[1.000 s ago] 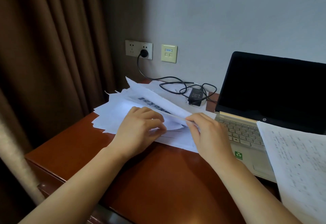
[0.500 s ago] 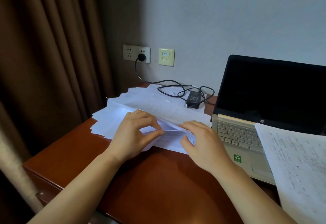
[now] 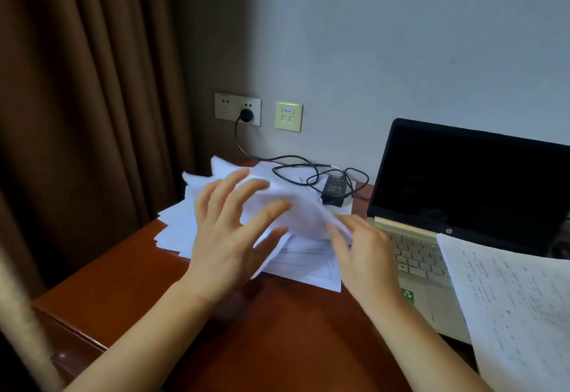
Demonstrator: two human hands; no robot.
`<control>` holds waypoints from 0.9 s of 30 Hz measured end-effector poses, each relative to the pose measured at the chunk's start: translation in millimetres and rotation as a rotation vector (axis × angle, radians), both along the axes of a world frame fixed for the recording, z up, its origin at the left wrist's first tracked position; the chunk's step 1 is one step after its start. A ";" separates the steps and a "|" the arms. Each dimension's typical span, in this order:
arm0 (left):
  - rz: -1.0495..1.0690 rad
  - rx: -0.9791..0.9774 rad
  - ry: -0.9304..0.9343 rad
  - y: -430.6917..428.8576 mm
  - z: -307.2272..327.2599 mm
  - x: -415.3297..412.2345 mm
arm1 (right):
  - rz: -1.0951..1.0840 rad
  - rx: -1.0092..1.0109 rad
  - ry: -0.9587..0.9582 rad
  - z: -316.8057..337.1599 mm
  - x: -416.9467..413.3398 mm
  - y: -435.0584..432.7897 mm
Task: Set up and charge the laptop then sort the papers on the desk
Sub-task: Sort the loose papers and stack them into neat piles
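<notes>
1. White papers lie in a loose, fanned heap at the back left of the worktop, between curtain and laptop. The lowest ones lie flat and the upper ones are ruffled.
2. Laptop is open with a dark screen. Charger sits on the heap's far edge, its lead run to the socket (charging step looks done; laptop end of lead not seen).
3. Left hand: fingers straight and splayed, released, lying over a raised sheet. Thumb seems to be under it (blurred).
4. Right hand: fingers curled at the sheet's near right edge, apparently pinching it. Blur, so low confidence.
5. Key relation: the heap lies straight ahead of both hands, long axis running near-left to far-right. Left hand is over its middle; right hand is at its right edge, just beside the keyboard.
6. Judgement: sorting is in hand, at an early stage. One page lies apart, across the laptop's right corner.
</notes>
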State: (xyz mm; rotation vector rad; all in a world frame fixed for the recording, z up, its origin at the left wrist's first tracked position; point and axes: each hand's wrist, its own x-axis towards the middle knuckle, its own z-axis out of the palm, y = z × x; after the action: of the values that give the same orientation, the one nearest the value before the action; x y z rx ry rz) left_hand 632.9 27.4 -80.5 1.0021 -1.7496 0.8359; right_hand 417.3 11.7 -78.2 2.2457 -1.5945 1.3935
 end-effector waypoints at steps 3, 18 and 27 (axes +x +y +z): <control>-0.002 0.176 0.095 -4.9 -1.4 -8.4 | -0.102 -0.014 -0.265 22.1 -15.6 -1.6; -0.544 1.045 1.171 -88.4 18.0 -39.2 | -0.106 0.107 -1.005 33.0 -94.1 -37.9; -0.422 1.049 1.453 -83.7 15.4 -29.0 | 0.186 0.483 -1.175 11.2 -74.5 -38.3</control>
State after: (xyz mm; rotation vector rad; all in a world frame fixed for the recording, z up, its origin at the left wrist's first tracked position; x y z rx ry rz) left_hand 603.9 -56.3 -65.2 1.2490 -0.8547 -1.0577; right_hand 342.8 -26.6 -67.0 1.7899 -2.1658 2.9944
